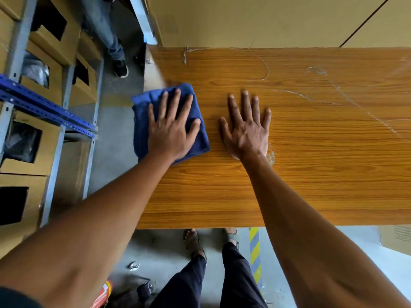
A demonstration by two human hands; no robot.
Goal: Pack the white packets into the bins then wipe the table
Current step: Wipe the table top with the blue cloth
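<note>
While no white packets show on the wood-grain table (311, 174), the left hand (172, 130) presses flat, fingers spread, on a folded blue cloth (142, 121) at the table's left edge. The right hand (246, 127) rests flat just beside it; unwiped surface stretches rightward.

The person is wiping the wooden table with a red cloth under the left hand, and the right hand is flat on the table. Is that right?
Not quite. The cloth is blue, not red, as the head view shows. The left hand does press it on the wooden table, and the right hand lies flat on the table.
</note>
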